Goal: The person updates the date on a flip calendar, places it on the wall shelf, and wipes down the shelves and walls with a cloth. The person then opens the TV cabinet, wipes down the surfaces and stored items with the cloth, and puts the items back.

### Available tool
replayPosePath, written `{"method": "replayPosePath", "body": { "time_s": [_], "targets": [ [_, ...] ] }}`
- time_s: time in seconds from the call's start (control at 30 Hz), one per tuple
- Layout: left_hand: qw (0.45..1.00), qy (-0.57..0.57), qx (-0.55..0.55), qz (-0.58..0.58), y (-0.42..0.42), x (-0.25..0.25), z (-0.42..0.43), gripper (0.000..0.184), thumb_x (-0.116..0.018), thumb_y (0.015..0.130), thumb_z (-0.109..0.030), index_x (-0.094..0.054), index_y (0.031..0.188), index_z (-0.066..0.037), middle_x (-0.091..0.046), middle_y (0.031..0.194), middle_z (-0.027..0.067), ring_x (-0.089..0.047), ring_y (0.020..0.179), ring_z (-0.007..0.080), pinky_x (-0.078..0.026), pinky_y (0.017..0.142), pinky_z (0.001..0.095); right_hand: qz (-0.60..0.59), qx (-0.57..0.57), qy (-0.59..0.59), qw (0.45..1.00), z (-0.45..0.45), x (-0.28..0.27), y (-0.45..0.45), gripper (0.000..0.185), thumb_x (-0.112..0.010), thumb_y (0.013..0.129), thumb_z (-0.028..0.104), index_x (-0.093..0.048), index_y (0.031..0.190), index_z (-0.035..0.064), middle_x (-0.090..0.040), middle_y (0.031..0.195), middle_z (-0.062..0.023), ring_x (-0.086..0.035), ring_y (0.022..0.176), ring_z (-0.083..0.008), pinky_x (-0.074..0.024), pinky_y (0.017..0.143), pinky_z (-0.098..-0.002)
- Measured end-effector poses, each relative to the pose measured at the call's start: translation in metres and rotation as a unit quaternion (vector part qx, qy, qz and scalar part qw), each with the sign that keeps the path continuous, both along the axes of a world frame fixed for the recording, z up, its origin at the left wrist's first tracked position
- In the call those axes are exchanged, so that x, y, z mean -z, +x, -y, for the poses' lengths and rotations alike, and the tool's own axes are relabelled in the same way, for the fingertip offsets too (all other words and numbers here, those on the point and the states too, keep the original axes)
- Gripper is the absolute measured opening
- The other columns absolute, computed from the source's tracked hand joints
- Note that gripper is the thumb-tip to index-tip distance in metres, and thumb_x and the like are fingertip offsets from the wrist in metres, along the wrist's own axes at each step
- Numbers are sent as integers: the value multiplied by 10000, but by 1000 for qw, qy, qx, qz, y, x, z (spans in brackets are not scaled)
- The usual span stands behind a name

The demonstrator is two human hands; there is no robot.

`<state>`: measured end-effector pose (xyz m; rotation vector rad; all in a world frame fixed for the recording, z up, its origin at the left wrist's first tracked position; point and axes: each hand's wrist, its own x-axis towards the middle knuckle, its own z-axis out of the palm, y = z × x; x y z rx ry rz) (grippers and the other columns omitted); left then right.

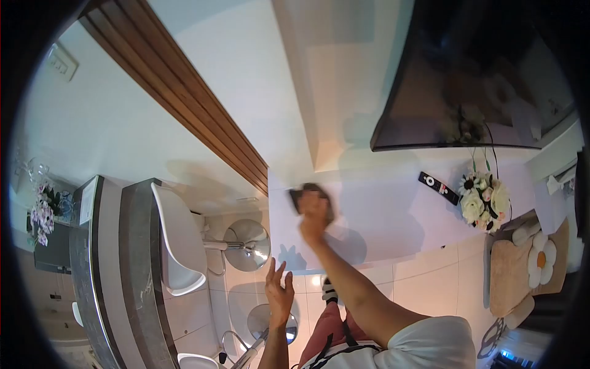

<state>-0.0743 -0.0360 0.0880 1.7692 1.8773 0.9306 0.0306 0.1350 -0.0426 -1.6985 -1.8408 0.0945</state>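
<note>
My right hand (pixel 313 215) is over the left end of a white tabletop (pixel 393 215), blurred by motion, with its fingers on a dark cloth-like item (pixel 326 195). My left hand (pixel 280 292) hangs in the air in front of the table's near edge, its fingers spread and holding nothing. Farther right on the same surface lie a black remote control (pixel 438 188) and a bunch of white and cream flowers (pixel 485 203).
Above the table's back edge is a large dark television (pixel 473 86). At the left are a white chair (pixel 178 246), round chrome stool bases (pixel 246 245) and a dark-edged counter (pixel 138 258). A tan cushioned seat (pixel 516 264) stands at the right.
</note>
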Motion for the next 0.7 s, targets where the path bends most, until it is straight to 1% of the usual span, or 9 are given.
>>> {"method": "replayPosePath", "body": {
  "time_s": [0.1, 0.2, 0.37, 0.5, 0.57, 0.6, 0.63, 0.67, 0.7],
  "targets": [
    [1000, -8, -1, -1, 4, 7, -2, 296, -597, 837, -60, -588, 1125, 7, -454, 1288, 277, -507, 1125, 417, -459, 886, 435, 28, -209, -37, 977, 16, -11, -36, 468, -456, 779, 92, -530, 1241, 77, -429, 1367, -115, -317, 1307, -287, -176, 1082, -501],
    [1000, -14, 17, 9, 19, 4, -11, 286, -608, 842, -104, -607, 1116, -23, -478, 1287, 245, -526, 1123, 403, -468, 885, 423, 8, -217, -100, 971, 7, -35, 24, 439, -470, 790, 118, -546, 1222, 125, -479, 1319, -83, -387, 1239, -274, -243, 1053, -477],
    [997, -12, 64, 31, 24, 9, -13, 273, -579, 855, -78, -597, 1122, -26, -451, 1305, 257, -502, 1143, 413, -472, 873, 444, 13, 128, -15, 992, 6, 13, 247, 370, -464, 871, 166, -521, 1226, 75, -440, 1343, -115, -357, 1267, -303, -215, 1063, -501],
    [998, -22, 50, 32, 20, 23, -11, 263, -585, 843, -64, -609, 1103, -29, -489, 1273, 249, -518, 1126, 411, -473, 882, 432, 193, 273, -22, 942, 53, -14, 257, 399, -461, 875, 222, -507, 1241, 67, -407, 1366, -133, -284, 1311, -350, -161, 1067, -552],
    [998, -13, 48, 44, 27, 23, -15, 258, -586, 842, -62, -610, 1097, -26, -498, 1263, 248, -529, 1113, 406, -477, 875, 425, 77, 191, -70, 976, 52, -32, 212, 411, -478, 815, 206, -517, 1185, 32, -463, 1270, -156, -361, 1243, -350, -223, 1061, -506],
    [998, -3, 40, 52, 34, 23, -19, 254, -588, 841, -60, -612, 1091, -23, -507, 1253, 247, -540, 1101, 402, -480, 868, 418, 135, 165, 46, 976, 55, -11, 179, 377, -499, 770, 184, -534, 1111, 27, -497, 1166, -164, -420, 1163, -338, -295, 1017, -476],
    [998, 14, 40, 52, 42, 22, -23, 243, -591, 842, -60, -616, 1080, -17, -523, 1240, 237, -569, 1061, 386, -488, 852, 407, 79, 160, 17, 984, 54, -5, 137, 368, -507, 755, 171, -535, 1097, 38, -499, 1153, -173, -426, 1151, -333, -321, 996, -459],
    [997, 7, 40, 71, 54, 17, -28, 235, -588, 838, -49, -620, 1068, -14, -533, 1229, 231, -570, 1059, 382, -488, 850, 405, 44, -18, -155, 987, 70, -77, 113, 372, -506, 743, 154, -563, 1103, 82, -537, 1153, -141, -455, 1129, -327, -320, 1008, -443],
    [995, -2, 40, 89, 67, 13, -32, 227, -585, 834, -37, -623, 1057, -11, -543, 1218, 226, -572, 1056, 377, -489, 848, 402, 9, -85, -161, 983, 76, -54, 84, 380, -468, 835, 218, -517, 1201, 129, -521, 1217, -118, -406, 1216, -320, -308, 1033, -436]
  ]
}}
